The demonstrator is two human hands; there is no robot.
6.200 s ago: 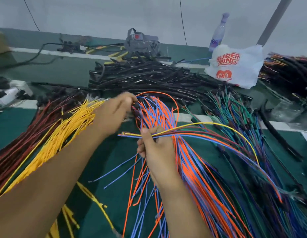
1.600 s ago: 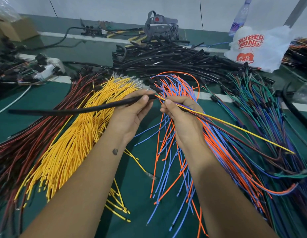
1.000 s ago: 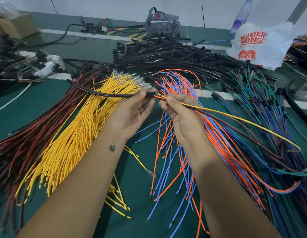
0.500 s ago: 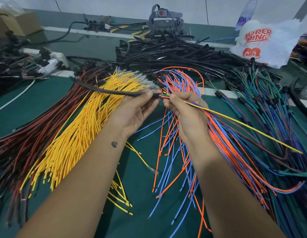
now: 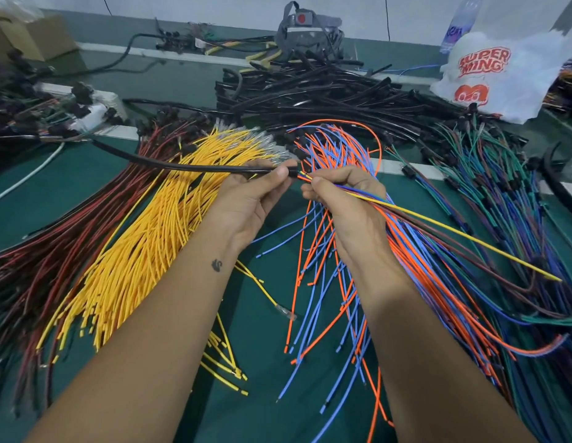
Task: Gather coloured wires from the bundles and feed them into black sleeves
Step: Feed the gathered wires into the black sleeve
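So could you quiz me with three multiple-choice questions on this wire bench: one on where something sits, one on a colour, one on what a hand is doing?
1. Where is the white printed bag?
A. far right of the bench
B. near left corner
C. under the forearms

2. What colour is the wire bundle just left of the left forearm?
A. white
B. yellow
C. pink

3. What is the left hand doing?
A. lying flat and open
B. pinching the end of a black sleeve
C. lifting the bottle

Answers:
1 A, it lies at the far right beside the pile of black sleeves.
2 B, those wires are all yellow.
3 B, its fingers pinch the sleeve's end while the right hand holds gathered wires at its mouth.
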